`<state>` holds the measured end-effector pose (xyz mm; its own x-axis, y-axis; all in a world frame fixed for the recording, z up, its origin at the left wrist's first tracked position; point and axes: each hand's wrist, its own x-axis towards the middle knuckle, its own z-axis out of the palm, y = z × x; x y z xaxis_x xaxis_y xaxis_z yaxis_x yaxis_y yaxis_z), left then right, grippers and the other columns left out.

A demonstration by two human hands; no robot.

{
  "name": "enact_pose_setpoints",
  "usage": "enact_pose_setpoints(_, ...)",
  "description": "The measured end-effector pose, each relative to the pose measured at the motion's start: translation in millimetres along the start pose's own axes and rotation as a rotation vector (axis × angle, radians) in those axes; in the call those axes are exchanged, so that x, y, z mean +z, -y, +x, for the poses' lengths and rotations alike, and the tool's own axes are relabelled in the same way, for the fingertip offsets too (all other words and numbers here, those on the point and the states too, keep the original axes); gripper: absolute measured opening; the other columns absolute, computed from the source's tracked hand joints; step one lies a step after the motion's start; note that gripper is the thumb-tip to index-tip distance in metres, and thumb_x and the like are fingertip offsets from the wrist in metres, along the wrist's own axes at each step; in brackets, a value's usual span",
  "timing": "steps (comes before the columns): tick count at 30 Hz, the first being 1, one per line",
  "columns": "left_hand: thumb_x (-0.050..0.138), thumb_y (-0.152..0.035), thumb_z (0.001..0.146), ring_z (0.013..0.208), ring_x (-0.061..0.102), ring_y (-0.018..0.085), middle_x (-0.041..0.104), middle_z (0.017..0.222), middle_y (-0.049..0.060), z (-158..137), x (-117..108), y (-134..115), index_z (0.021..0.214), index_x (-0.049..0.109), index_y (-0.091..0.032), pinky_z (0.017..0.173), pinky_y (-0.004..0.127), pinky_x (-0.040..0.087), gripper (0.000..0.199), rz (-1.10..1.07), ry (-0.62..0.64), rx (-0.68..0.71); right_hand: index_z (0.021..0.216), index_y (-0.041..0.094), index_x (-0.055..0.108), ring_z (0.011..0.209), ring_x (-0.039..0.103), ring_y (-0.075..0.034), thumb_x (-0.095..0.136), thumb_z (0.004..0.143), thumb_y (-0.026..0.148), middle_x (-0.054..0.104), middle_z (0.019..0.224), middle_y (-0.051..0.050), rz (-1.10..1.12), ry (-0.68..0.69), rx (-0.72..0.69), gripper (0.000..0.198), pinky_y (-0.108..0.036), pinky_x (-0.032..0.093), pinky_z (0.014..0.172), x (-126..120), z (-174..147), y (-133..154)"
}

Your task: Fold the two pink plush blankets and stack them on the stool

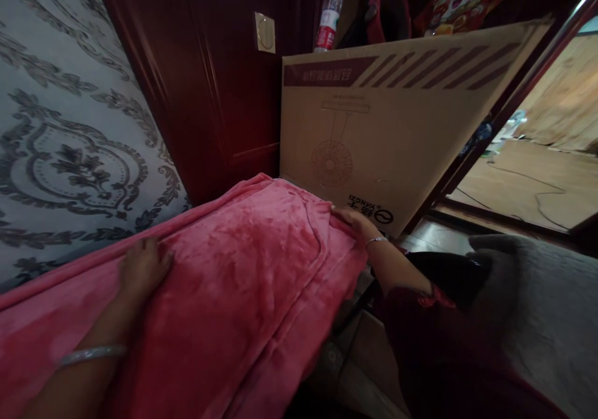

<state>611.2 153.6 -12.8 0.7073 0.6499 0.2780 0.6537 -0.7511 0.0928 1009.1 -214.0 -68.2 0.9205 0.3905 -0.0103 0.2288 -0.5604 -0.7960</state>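
Note:
A pink plush blanket (243, 263) lies spread in folded layers over a raised surface that it hides. My left hand (144, 266), slightly blurred, rests on the blanket's left part with the fingers apart and the palm down. At the far right edge, my right hand (354, 220) is closed on the blanket's border, its fingertips partly hidden by the cloth. A band circles each wrist. Below the right hand, the blanket's side hangs down.
Behind the blanket stands a large cardboard box (397, 120) with a plastic bottle (329, 20) on top. Patterned wallpaper (84, 157) and a dark red wood panel (219, 64) border the left. Grey fluffy fabric (555, 307) lies at the right, near a doorway.

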Motion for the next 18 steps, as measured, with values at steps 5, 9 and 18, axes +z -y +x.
enact_pose_setpoints(5,0.039,-0.036,0.095,0.134,0.051,0.038,0.053,0.144,0.027,-46.7,10.5,-2.8,0.136,0.053,0.002,0.112,0.051,0.042,0.058,0.019,0.046,0.249,0.107,0.015,0.072,0.099,0.069,-0.022,0.065,0.096,0.048,0.074,0.107,-0.008,-0.304,-0.028,0.089,0.036,-0.041,0.055,0.092,-12.0,-7.3,-4.9)
enact_pose_setpoints(9,0.044,-0.045,0.095,0.132,0.056,0.032,0.059,0.145,0.015,-104.5,39.6,4.2,0.140,0.057,-0.017,0.114,0.049,0.042,0.055,-0.090,-0.034,0.490,0.116,0.016,0.073,0.118,0.065,-0.027,0.056,0.100,0.033,0.071,0.122,-0.016,-0.445,-0.112,0.084,0.030,-0.034,0.049,0.094,-12.2,-21.9,-10.6)
enact_pose_setpoints(18,0.042,-0.038,0.098,0.131,0.058,0.029,0.061,0.145,0.008,-156.2,61.8,-5.2,0.137,0.064,-0.028,0.114,0.052,0.041,0.046,-0.067,-0.239,0.637,0.140,0.015,0.059,0.133,0.051,-0.028,0.037,0.097,0.013,0.056,0.144,-0.019,-0.495,-0.233,-0.110,0.048,-0.037,0.041,0.107,5.9,-35.7,20.2)
